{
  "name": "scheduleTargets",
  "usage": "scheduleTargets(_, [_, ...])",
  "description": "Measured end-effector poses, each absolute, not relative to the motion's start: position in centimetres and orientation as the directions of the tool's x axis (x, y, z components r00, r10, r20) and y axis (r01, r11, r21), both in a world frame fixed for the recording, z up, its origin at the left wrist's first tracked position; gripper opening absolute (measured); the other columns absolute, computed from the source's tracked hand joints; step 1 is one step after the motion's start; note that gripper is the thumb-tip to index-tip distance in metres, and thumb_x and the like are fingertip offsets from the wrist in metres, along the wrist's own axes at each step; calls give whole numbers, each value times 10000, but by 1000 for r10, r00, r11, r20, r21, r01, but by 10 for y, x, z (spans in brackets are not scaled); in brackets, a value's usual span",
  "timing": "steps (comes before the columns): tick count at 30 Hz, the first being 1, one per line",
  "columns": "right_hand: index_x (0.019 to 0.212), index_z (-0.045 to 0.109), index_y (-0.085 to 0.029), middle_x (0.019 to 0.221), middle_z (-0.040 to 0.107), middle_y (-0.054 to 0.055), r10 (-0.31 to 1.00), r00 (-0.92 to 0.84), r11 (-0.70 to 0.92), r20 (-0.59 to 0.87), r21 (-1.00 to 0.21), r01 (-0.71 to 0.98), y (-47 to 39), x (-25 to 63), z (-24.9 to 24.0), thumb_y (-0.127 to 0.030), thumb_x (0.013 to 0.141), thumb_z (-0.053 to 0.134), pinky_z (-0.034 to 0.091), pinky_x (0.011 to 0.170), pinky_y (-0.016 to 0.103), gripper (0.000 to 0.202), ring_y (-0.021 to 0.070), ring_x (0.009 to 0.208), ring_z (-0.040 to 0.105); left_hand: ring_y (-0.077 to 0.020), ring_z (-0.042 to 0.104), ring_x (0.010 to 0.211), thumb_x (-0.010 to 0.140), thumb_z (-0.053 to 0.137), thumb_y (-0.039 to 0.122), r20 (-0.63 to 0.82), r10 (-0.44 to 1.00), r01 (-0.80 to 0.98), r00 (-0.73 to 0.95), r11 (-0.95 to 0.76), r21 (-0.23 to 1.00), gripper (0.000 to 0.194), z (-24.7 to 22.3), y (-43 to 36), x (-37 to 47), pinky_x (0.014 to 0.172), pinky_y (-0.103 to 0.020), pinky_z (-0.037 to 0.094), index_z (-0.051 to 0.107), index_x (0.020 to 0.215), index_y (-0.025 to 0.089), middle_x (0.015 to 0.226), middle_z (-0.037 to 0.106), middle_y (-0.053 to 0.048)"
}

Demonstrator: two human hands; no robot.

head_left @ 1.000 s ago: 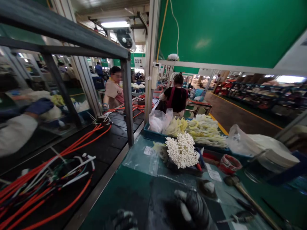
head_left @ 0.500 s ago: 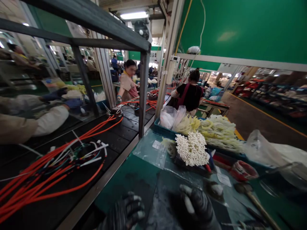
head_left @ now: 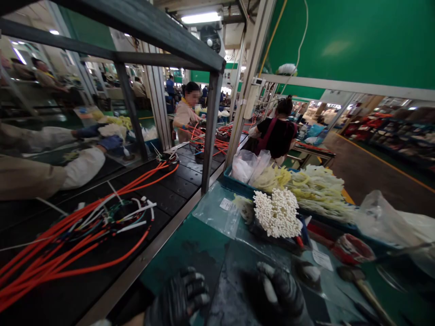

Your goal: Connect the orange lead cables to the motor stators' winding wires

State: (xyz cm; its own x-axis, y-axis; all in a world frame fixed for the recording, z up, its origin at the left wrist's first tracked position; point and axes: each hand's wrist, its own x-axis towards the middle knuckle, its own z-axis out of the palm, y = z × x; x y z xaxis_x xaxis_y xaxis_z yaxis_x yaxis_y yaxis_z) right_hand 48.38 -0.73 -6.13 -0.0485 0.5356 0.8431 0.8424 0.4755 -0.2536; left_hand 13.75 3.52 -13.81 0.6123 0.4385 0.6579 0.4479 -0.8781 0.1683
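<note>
My left hand [head_left: 181,296], in a black-and-grey glove with pale fingertips, rests low on the green bench top [head_left: 180,246]. Its fingers are loosely bent, slightly apart, and hold nothing. To its right, my right hand [head_left: 282,292] wears the same kind of glove and lies over a dark, worn sheet [head_left: 227,280]. That hand's fingers are curled in with the thumb beside them; nothing shows in its grasp. A cluster of small white beaded pieces [head_left: 277,213] sits in a dark tray beyond it. A small dark dish with a whitish lump [head_left: 310,272] is just right of my right hand.
On the left, orange cables [head_left: 84,226] with white-ended wires lie on a black conveyor [head_left: 163,194]. A metal frame post [head_left: 212,131] rises beside it. Blue bins hold yellowish tubing [head_left: 316,190]. A hammer [head_left: 360,285] and red tape roll [head_left: 353,249] lie right. A co-worker's gloved hands [head_left: 110,141] work opposite.
The view has shifted slightly left, so the scene sits a little further right. My hands stay in nearly the same pose. The far worker beyond the post now has orange cables at the hands.
</note>
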Motion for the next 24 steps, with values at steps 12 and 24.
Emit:
scheduleTargets(12, [1242, 867, -337, 957, 904, 64, 573, -91, 477, 814, -240, 846, -11, 472, -35, -198, 1052, 652, 734, 621, 355, 319, 279, 739, 872, -167, 759, 1131, 1036, 623, 176, 701, 350, 336, 621, -927, 166, 238, -121, 42, 137, 1200, -350, 554, 716, 1219, 296, 1105, 840, 2])
scheduleTargets(24, [1148, 883, -275, 909, 905, 79, 631, -203, 472, 749, -162, 867, -12, 471, -35, -298, 1152, 546, 701, 597, 306, 338, 244, 704, 859, -158, 761, 1134, 1071, 569, 160, 722, 345, 266, 600, -937, 226, 254, -101, 41, 139, 1209, -322, 511, 701, 1253, 276, 1134, 850, 12])
